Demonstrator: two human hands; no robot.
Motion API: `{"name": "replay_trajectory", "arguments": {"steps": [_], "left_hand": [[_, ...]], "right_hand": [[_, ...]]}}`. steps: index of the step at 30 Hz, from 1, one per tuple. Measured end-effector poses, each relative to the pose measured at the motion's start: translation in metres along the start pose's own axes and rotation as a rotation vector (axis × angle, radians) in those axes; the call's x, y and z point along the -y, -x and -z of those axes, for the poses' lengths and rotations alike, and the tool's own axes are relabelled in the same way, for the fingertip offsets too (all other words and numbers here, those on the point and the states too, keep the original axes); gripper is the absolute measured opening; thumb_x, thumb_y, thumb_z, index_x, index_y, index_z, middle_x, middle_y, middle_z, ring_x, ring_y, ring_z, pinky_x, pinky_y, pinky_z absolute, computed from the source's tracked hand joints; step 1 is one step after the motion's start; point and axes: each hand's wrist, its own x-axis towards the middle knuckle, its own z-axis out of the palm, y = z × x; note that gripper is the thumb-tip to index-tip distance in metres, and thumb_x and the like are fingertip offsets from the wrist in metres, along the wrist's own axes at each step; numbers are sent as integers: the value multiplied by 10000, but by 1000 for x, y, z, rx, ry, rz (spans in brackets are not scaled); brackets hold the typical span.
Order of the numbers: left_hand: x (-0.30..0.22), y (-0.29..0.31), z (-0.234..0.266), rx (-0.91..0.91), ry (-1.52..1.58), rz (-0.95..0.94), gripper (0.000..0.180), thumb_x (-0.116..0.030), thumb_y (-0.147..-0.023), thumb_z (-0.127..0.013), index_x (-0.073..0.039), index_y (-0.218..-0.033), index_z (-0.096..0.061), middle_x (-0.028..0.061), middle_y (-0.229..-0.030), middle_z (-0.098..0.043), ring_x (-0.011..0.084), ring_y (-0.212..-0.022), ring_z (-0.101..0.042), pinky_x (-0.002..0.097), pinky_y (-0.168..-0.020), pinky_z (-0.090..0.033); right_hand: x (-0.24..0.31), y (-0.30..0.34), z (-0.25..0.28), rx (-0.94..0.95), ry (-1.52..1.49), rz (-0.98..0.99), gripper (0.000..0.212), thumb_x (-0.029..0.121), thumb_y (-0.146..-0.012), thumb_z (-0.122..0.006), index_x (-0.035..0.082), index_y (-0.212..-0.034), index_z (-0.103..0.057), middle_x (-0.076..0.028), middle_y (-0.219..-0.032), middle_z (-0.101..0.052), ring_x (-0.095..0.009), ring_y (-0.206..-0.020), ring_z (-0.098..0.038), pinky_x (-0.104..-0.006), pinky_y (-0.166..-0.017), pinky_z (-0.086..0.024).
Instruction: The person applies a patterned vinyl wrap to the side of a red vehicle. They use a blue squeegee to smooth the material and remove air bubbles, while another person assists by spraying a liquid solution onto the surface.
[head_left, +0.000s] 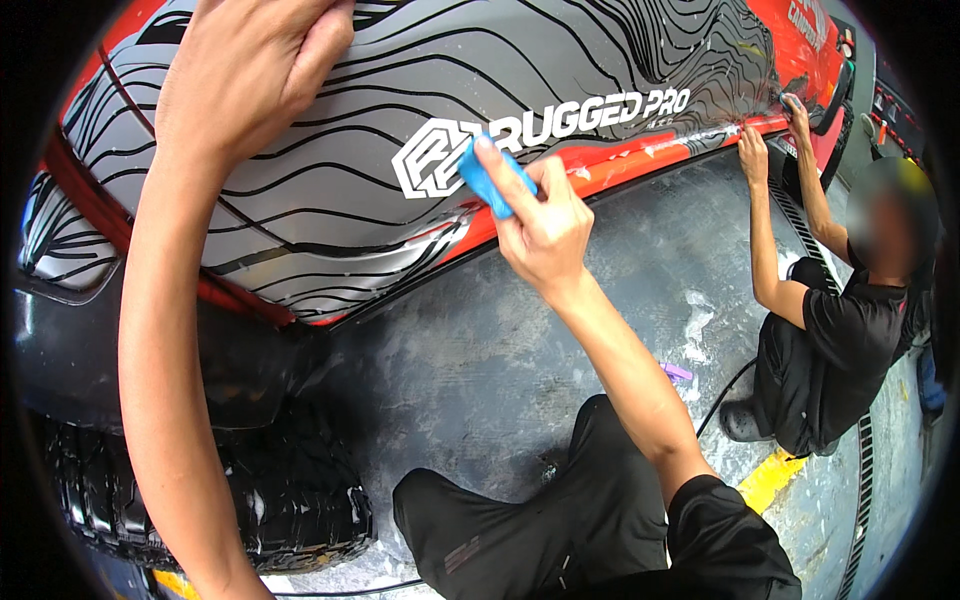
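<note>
A car side panel (330, 150) in grey film with black wavy lines and a white printed logo stretches across the upper part. My right hand (545, 225) grips a small blue squeegee (485, 180), index finger stretched along it, and holds it against the panel over the logo. High on the left, my left hand (250, 75) is at the same panel, thumb drawn in close. Its other fingers are cut off by the upper edge. Below the logo, the film ends along a red sill (620, 165), where its edge looks wrinkled.
At the right a co-worker (850, 340) crouches, both hands on the panel's far lower edge. A black tyre (270, 490) and dark wheel arch (200, 350) stand at lower left. On the wet grey floor (450, 350) lie a purple piece (677, 372) and a black hose (725, 395).
</note>
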Motion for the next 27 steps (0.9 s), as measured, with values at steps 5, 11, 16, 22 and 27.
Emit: {"name": "replay_trajectory", "arguments": {"steps": [5,11,16,22,27], "left_hand": [[3,-2,2,36,-11,4,552,-206,-970,-470,-149,-1487,-655,129,-1647,-537,269,-1568,-460,555,-1383,-143],[10,1,-12,-44,103,-37,548,-190,-967,-489,-147,-1490,-648,136,-1647,-532,287,-1563,-465,546,-1382,-147],[10,2,-10,-51,67,-46,546,-189,-968,-494,-145,-1491,-646,132,-1642,-535,285,-1551,-479,548,-1381,-149],[9,1,-5,-77,32,-58,534,-186,-964,-508,-140,-1475,-653,138,-1637,-539,281,-1555,-472,552,-1378,-150],[2,-5,10,69,65,-11,530,-180,-968,-510,-148,-1477,-655,138,-1635,-542,276,-1559,-467,560,-1378,-148]], "right_hand": [[4,12,0,30,9,-49,765,2,-781,-791,279,-1490,-722,-36,-828,-499,-190,-629,-522,-354,-554,-496],[4,1,-4,6,-20,-41,808,14,-766,-787,283,-1522,-693,-39,-832,-474,-196,-646,-531,-353,-569,-514],[12,-9,-6,3,-78,-36,825,30,-765,-779,310,-1535,-678,-49,-844,-460,-227,-658,-548,-382,-573,-519],[7,-5,-2,17,-78,-74,819,14,-785,-781,331,-1532,-674,-42,-838,-463,-228,-655,-555,-391,-582,-535],[13,-1,-5,19,-143,-107,838,11,-771,-779,346,-1532,-673,-44,-853,-485,-226,-637,-565,-396,-555,-525]]}}
